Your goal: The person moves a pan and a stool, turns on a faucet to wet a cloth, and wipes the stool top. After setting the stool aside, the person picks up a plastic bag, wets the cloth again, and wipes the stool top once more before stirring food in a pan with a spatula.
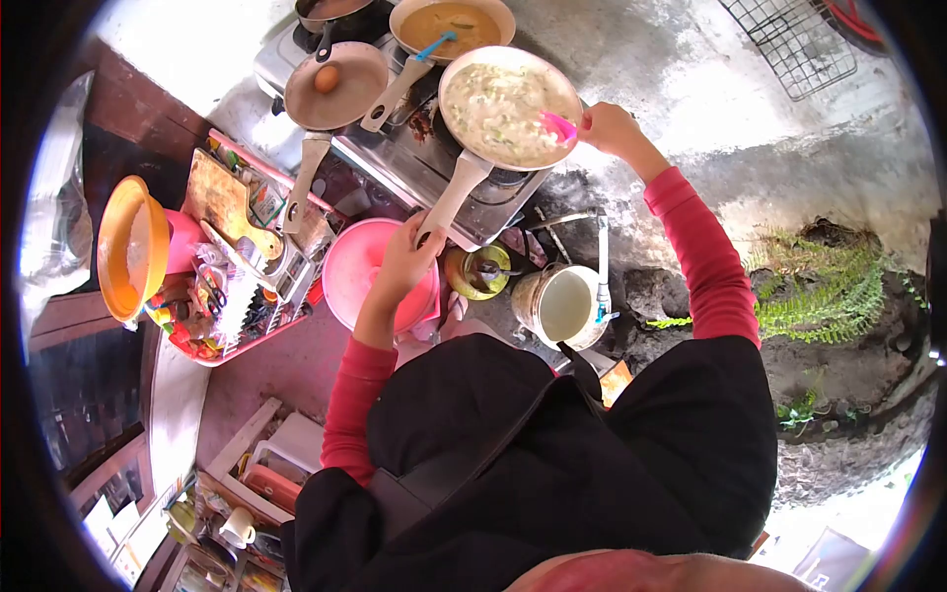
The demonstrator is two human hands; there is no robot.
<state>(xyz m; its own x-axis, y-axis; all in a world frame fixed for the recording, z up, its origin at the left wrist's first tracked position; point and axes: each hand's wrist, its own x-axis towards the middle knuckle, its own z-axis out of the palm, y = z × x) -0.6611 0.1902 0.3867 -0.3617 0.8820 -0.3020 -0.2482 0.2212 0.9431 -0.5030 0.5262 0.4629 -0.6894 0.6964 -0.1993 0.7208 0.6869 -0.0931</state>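
Note:
My left hand (402,255) is wrapped round the end of the pale handle of a frying pan (493,109). A creamy white mixture with green bits fills this pan, which is over the right side of the steel stove (395,183). In my right hand (607,130) is a pink spatula (559,126), its blade at the mixture near the pan's right edge. To the left, another pan (340,94) holds a brown egg (327,79). Behind, a pan of orange-brown sauce (449,28) has a blue utensil (435,45) in it.
A pink basin (345,266) lies below my left hand, beside a yellow-green pot (476,273). A bucket (564,304) stands under a white tap pipe (603,257). At left are an orange bowl (131,247), a cutting board (222,197) and a crowded dish rack (258,335).

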